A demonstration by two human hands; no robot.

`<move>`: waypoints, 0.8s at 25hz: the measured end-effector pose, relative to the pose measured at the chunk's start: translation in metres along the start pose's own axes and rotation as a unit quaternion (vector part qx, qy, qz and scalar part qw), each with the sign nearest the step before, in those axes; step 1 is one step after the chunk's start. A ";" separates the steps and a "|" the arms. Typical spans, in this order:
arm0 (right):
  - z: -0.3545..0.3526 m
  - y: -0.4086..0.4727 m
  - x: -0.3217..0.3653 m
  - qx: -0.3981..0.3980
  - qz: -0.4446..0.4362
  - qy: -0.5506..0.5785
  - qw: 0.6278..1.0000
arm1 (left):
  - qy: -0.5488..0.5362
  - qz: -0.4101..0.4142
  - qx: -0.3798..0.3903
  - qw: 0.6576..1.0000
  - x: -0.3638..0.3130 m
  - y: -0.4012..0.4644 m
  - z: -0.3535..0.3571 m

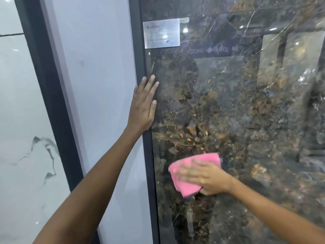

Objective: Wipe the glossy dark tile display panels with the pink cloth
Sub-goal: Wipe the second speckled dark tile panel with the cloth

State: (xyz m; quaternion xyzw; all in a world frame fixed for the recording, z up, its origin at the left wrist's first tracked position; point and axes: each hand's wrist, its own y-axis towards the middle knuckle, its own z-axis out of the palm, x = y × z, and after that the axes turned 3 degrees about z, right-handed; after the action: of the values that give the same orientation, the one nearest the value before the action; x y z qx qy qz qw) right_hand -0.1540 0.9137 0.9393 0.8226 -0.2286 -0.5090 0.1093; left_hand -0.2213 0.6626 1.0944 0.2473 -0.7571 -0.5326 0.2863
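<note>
Dark panel (246,120): upright, fills right side of view. Surface glossy, near-black with brown and gold mottling and thin pale veins; strong reflections of lights and mirrored lettering across upper part. Dark frame (148,155) runs along its left edge.

Cloth (186,180): bright pink, folded into a thick pad, flat against lower-left area of panel, near frame but not touching it. Blurred.

Right hand (205,178): fingers spread fairly straight over cloth, pressing it to panel; thumb beneath cloth's lower edge.

Left hand (144,106): flat, fingers straight and together, palm on frame, fingertips reaching onto panel; holds nothing.

Label (161,33): silvery rectangle at panel's upper-left corner, print mostly unreadable.

Left of frame: pale slab (98,85), then white veined tile (22,138).
</note>
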 end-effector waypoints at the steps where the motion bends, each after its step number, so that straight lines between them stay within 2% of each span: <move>1: -0.008 0.014 -0.024 -0.044 0.070 0.003 0.997 | 0.000 0.001 -0.006 1.000 0.001 -0.001 0.001; 2: -0.022 0.036 -0.051 -0.103 0.191 0.026 0.976 | 0.001 0.002 -0.010 1.000 0.001 -0.001 0.001; 3: -0.035 0.061 -0.073 -0.166 0.328 0.050 0.928 | 0.003 0.004 -0.014 1.000 0.001 -0.002 0.002; 4: -0.043 0.083 -0.081 -0.180 0.403 0.088 0.893 | 0.006 0.007 -0.016 1.000 0.001 -0.002 0.003; 5: -0.040 0.097 -0.071 -0.186 0.393 0.089 0.896 | 0.012 0.011 -0.019 1.000 0.001 -0.003 0.002; 6: -0.024 0.100 -0.044 -0.161 0.336 0.075 0.925 | 0.020 0.013 -0.020 1.000 0.001 -0.004 0.001; 8: 0.015 0.075 0.039 -0.007 0.117 0.036 0.992 | 0.036 0.009 -0.013 0.999 0.002 -0.006 -0.001; 9: 0.024 0.052 0.074 0.073 -0.002 0.013 0.997 | 0.042 0.007 -0.008 0.999 0.001 -0.009 -0.002; 10: 0.026 0.032 0.089 0.136 -0.076 -0.001 0.988 | 0.047 0.007 -0.004 0.999 0.001 -0.012 -0.002; 11: 0.026 0.017 0.085 0.153 -0.108 0.017 0.982 | 0.053 0.008 0.000 0.999 0.001 -0.015 -0.002; 12: 0.020 0.013 0.065 0.122 -0.084 0.047 0.988 | 0.062 0.012 0.001 0.998 0.003 -0.017 -0.002; 13: 0.010 0.016 0.036 0.059 0.006 0.073 0.996 | 0.074 0.014 -0.001 0.997 0.005 -0.016 -0.002; 14: -0.002 0.021 0.002 -0.022 0.127 0.086 0.988 | 0.088 0.009 -0.005 0.996 0.005 -0.015 -0.002; 15: -0.017 0.025 -0.032 -0.112 0.256 0.081 0.957 | 0.101 -0.001 -0.008 0.995 0.002 -0.014 -0.001; 16: -0.030 0.026 -0.054 -0.162 0.372 0.069 0.911 | 0.106 -0.009 -0.010 0.994 -0.004 -0.017 0.001; 17: -0.033 0.025 -0.060 -0.188 0.453 0.055 0.870 | 0.106 -0.004 -0.007 0.994 -0.011 -0.023 0.006; 18: -0.027 0.020 -0.051 -0.183 0.480 0.035 0.858 | 0.106 0.019 0.008 0.994 -0.021 -0.032 0.012; 19: -0.015 0.010 -0.029 -0.134 0.444 0.019 0.886 | 0.113 0.051 0.035 0.992 -0.031 -0.043 0.020; 20: 0.000 -0.004 0.001 -0.069 0.349 0.000 0.934 | 0.128 0.076 0.062 0.987 -0.038 -0.053 0.027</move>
State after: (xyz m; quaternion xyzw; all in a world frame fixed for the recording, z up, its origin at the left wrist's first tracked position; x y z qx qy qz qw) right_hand -0.1526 0.9169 0.9367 0.6815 -0.4659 -0.4531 0.3364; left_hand -0.2092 0.6895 1.0301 0.2722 -0.7621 -0.4254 0.4051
